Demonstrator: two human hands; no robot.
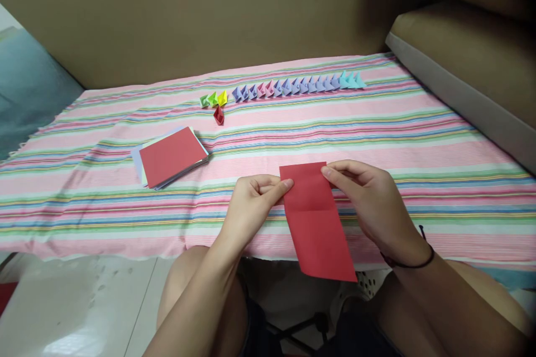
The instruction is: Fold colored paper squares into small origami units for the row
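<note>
From where I watch, the left hand (255, 195) pinches the upper left corner of the red sheet (316, 228) between thumb and forefinger, the other fingers curled in. The sheet is a long strip with a crease across its middle; its top lies over the near edge of the striped cloth (419, 139) and its lower end hangs past that edge above the lap. The right hand (368, 195), with a black cord (412, 262) at the wrist, grips the upper right corner in the same pinch. To my eye the work in hand is a fold, and I would do it with both corners held level, the long edges matched before any pressing, and the strip drawn fully onto the cloth so the crease is run on a flat support instead of in the air. On the surface, at the left, a stack of paper squares (171, 156) lies slightly fanned with a red one on top, well apart from the hands. Beyond it sit green and yellow folded pieces (213, 99) with a single red folded piece (218, 115) just in front of them, then a long row of folded figures (293, 86) in purple, pink and pale blue running to the right along the far side. A pale tiled floor (84, 301) shows at the lower left, a brown padded back (209, 11) stands behind the cloth, and a brown cushion (460, 50) lies at the right.
</note>
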